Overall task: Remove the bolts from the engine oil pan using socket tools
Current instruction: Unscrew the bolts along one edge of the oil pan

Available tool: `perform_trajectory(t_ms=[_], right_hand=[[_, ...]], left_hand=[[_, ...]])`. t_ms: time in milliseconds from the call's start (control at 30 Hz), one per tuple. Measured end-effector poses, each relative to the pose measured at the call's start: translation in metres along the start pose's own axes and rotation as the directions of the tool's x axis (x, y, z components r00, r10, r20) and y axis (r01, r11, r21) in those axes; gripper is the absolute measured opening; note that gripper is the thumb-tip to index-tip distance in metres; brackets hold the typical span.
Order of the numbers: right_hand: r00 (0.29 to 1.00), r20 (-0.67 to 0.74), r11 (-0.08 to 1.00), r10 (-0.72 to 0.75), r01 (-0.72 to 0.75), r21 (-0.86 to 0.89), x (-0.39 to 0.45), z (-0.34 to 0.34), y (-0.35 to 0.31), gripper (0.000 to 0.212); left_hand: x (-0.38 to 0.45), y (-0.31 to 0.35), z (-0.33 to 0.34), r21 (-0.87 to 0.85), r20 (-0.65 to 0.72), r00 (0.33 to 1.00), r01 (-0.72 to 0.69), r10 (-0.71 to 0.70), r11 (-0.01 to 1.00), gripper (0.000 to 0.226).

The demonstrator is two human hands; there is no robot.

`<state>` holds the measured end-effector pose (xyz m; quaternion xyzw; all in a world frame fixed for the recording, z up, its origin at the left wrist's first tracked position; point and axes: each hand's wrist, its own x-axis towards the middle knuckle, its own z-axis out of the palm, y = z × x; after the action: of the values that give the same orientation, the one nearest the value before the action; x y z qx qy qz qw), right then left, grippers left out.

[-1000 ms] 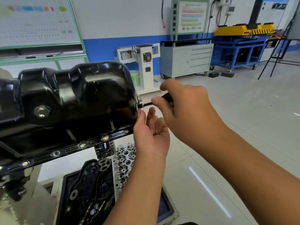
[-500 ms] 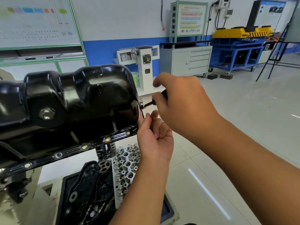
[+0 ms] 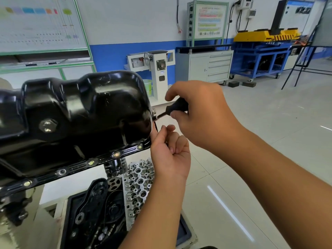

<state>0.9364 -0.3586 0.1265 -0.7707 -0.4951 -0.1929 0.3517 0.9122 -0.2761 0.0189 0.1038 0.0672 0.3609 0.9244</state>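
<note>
oil pan left of socket driver, cylinder head below.

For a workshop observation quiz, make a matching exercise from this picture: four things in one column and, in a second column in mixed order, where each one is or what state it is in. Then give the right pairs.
Column A
1. socket driver
2. oil pan
3. cylinder head
4. left hand

Column B
a. lying in the tray below the engine
b. gripped by the right hand, tip at the pan's end flange
c. fingers curled, just under the driver's tip
d. glossy black, bolts along its near flange

Pairs: 1-b, 2-d, 3-a, 4-c
</note>
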Motion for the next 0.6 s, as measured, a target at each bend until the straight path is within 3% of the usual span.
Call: perform_trajectory(t_ms=[133,233,333,400,500,600], right_hand=[[0.999,0.040,0.998,-0.031,0.033,-0.047,0.001,-0.004,0.006,0.025],[1.000,0.024,1.000,0.008,-0.008,0.003,-0.001,-0.005,0.004,0.013],[0.999,-0.016,0.997,0.051,-0.052,-0.064,-0.002,0.000,-0.001,0.026],[1.000,0.005,0.997,0.004,-0.004,-0.072,-0.002,0.000,-0.004,0.012],[0.993,0.087,0.989,-0.085,0.095,-0.117,-0.001,-0.004,-0.008,0.029],[0.995,0.097,0.991,0.007,0.006,-0.131,-0.002,-0.003,-0.010,0.018]], left_hand=[[-0.001,0.000,-0.001,-0.001,0.042,0.999,0.000,0.000,1.000,0.040],[-0.001,0.001,-0.001,-0.019,0.046,0.999,0.013,-0.012,1.000,0.039],[-0.001,0.002,0.000,-0.018,0.022,1.000,0.020,-0.019,1.000,0.039],[-0.001,0.003,0.000,-0.005,-0.007,1.000,0.027,-0.027,1.000,0.035],[0.000,0.007,0.000,-0.025,-0.033,0.998,0.053,-0.054,0.998,0.016],[0.001,0.008,-0.003,-0.020,-0.057,0.998,0.039,-0.040,0.999,0.014]])
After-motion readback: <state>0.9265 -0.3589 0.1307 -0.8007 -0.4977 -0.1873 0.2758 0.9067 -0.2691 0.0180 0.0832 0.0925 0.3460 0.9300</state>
